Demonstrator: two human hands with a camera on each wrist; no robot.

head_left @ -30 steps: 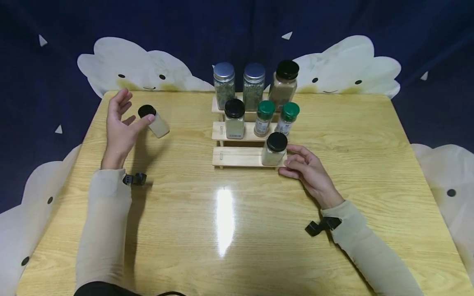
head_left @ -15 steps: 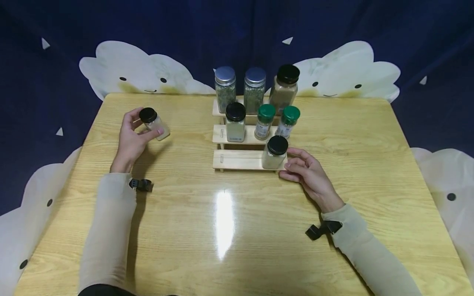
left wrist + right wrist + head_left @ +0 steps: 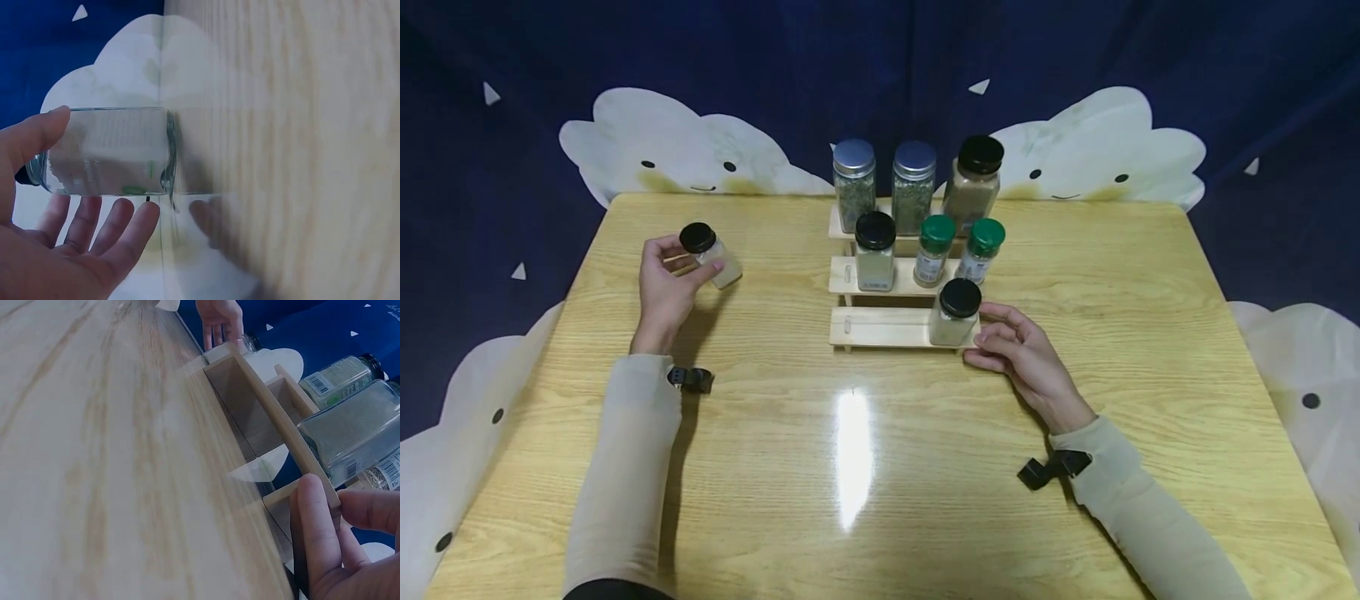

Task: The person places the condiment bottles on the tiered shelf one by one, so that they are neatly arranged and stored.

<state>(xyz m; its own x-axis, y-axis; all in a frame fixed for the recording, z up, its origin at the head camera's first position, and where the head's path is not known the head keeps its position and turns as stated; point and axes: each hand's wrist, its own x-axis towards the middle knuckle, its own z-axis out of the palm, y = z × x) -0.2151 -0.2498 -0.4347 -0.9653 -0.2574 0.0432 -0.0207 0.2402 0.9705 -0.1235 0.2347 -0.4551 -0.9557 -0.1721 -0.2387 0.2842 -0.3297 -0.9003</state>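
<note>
At the table's left, my left hand (image 3: pixel 668 287) holds a square glass spice jar (image 3: pixel 721 265) with a black lid, thumb on one side and fingers on the other. The left wrist view shows pale contents through its glass (image 3: pixel 112 150); its base is at or very near the tabletop. My right hand (image 3: pixel 1026 354) pinches the right end of the lowest step of a three-tier wooden spice rack (image 3: pixel 880 327). Right beside those fingers stands a black-lidded jar (image 3: pixel 953 321) on that step. In the right wrist view, thumb and fingers grip the step's wooden edge (image 3: pixel 281 425).
The middle step bears another black-lidded jar (image 3: pixel 876 258) and two small green-capped bottles (image 3: pixel 931 258). On the top step are two silver-lidded herb jars (image 3: pixel 854 196) and a taller black-lidded jar (image 3: pixel 973 192). A dark cloud-print curtain (image 3: pixel 880 67) hangs behind the table (image 3: pixel 760 467).
My left hand has come in from the left and taken hold of the black-lidded jar, which has stayed in place. The right hand keeps its grip on the rack.
</note>
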